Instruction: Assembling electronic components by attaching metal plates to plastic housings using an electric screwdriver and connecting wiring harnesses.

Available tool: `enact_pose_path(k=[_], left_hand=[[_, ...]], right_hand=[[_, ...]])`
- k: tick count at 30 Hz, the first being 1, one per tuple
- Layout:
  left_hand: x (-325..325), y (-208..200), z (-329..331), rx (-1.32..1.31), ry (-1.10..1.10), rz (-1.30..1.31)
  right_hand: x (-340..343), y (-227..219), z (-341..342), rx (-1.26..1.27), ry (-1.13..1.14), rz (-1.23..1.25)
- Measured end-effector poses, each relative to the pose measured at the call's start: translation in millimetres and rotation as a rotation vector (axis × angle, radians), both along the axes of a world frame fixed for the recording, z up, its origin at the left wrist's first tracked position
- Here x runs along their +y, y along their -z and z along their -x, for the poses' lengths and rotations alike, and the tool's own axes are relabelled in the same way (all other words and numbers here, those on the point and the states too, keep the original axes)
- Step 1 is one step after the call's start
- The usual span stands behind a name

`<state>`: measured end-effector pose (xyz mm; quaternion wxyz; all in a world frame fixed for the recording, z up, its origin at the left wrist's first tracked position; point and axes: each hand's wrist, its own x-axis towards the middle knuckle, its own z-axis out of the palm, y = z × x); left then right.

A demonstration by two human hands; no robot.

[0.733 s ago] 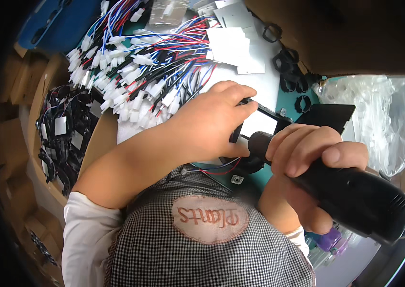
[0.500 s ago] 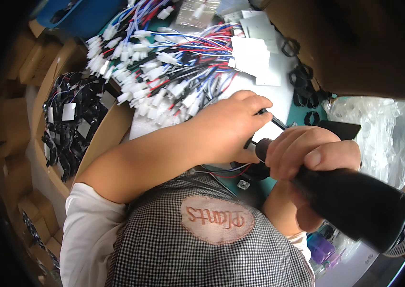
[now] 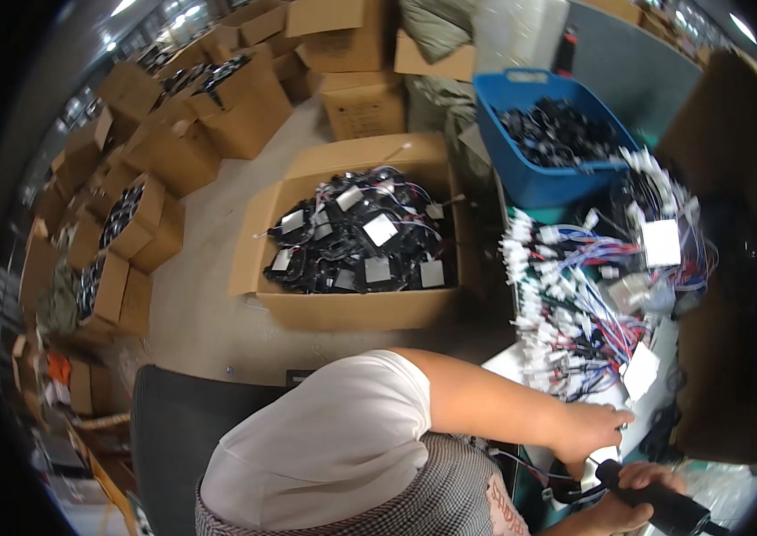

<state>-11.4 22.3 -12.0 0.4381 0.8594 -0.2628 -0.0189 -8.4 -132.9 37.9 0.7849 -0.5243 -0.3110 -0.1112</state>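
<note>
My right hand [image 3: 633, 500] is wrapped round a black electric screwdriver [image 3: 675, 511] at the lower right, its nose pointing up and left toward my left hand [image 3: 584, 431]. The left fingers are bent down onto the work on the table; what they grip is mostly hidden. A small white plate [image 3: 608, 454] shows between that hand and the screwdriver's nose. Thin wires [image 3: 526, 466] run out to the left, below my left forearm. Just beyond the left hand lie bundled wires with white connectors [image 3: 553, 335] and a white square plate [image 3: 640, 372].
A blue tub [image 3: 521, 179] of black parts stands at the table's far end. Left of the table, an open carton [image 3: 352, 311] holds black parts with white plates. A cardboard wall [image 3: 745, 357] rises at the right. A black chair [image 3: 173, 438] and stacked cartons [image 3: 164, 156] are to the left.
The view has swung to the left, so the hands now appear at the lower right and the floor cartons show. The screwdriver stays in my right hand, close to my left hand.
</note>
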Motion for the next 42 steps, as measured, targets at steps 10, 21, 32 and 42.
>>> enact_pose_path(k=[10, 21, 32, 42], left_hand=[[73.9, -13.2, 31.6, -0.297, -0.320, 0.234], [300.8, 61.4, 161.4, -0.148, -1.610, 0.954], [403.8, 123.1, 215.4, 0.106, -2.103, 0.966], [484.8, 127.8, 115.8, 0.251, -1.970, 0.259]], right_hand=[[-18.4, -43.3, 13.9, -0.194, -0.072, -0.287], [-44.5, -40.2, 4.7, -0.094, -0.290, -0.329], [-63.2, -22.3, -6.3, -0.089, -0.283, -0.203], [-45.3, -18.7, 25.4, 0.025, -0.046, -0.315]])
